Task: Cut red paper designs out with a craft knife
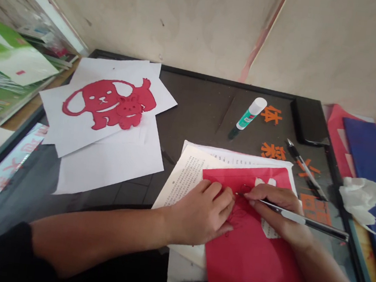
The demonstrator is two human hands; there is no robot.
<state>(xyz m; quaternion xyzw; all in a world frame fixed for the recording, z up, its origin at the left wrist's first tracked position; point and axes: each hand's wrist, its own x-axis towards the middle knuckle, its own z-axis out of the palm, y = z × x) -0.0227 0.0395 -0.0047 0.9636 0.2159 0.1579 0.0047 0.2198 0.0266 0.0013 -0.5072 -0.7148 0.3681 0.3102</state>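
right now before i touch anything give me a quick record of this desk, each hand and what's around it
left hand: left hand resting on the red paper, fingers pressing it
right hand: right hand gripping a craft knife, blade at the paper
under the paper: printed pages
on the dark mat: red paper-cut dog, glue stick, orange paper characters
right of mat: crumpled tissue

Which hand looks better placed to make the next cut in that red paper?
Probably the right hand: it holds the craft knife with its tip at the red paper. The left hand holds no blade and rests on the paper, seemingly steadying it.
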